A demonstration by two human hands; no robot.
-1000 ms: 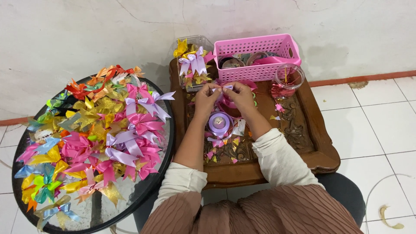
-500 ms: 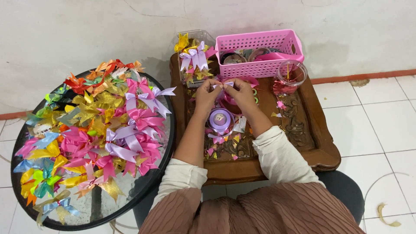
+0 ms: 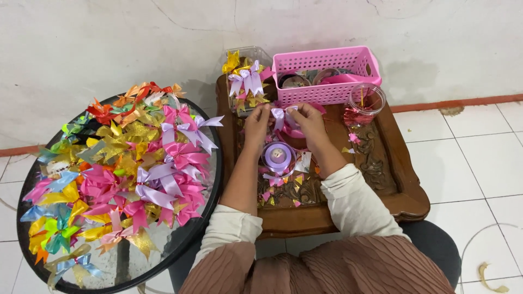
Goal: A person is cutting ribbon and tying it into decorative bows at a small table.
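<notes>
My left hand (image 3: pixel 256 122) and my right hand (image 3: pixel 306 117) are raised together over the carved wooden table (image 3: pixel 392 185). Between their fingertips they pinch a small lilac ribbon bow (image 3: pixel 279 115). Just below my hands a roll of lilac ribbon (image 3: pixel 278 154) lies flat on the table, with small ribbon scraps (image 3: pixel 283 182) scattered around it. A pink ribbon roll (image 3: pixel 297 132) is partly hidden behind my right hand.
A round glass tray (image 3: pixel 163 256) at the left holds several finished bows in many colours. At the back stand a pink plastic basket (image 3: pixel 327 62), a clear box with bows (image 3: pixel 245 79) and a glass jar (image 3: pixel 364 103). White floor tiles lie to the right.
Both hands have stayed together over the table, working the lilac bow with small finger movements. The view has shifted slightly; nothing else moved.
</notes>
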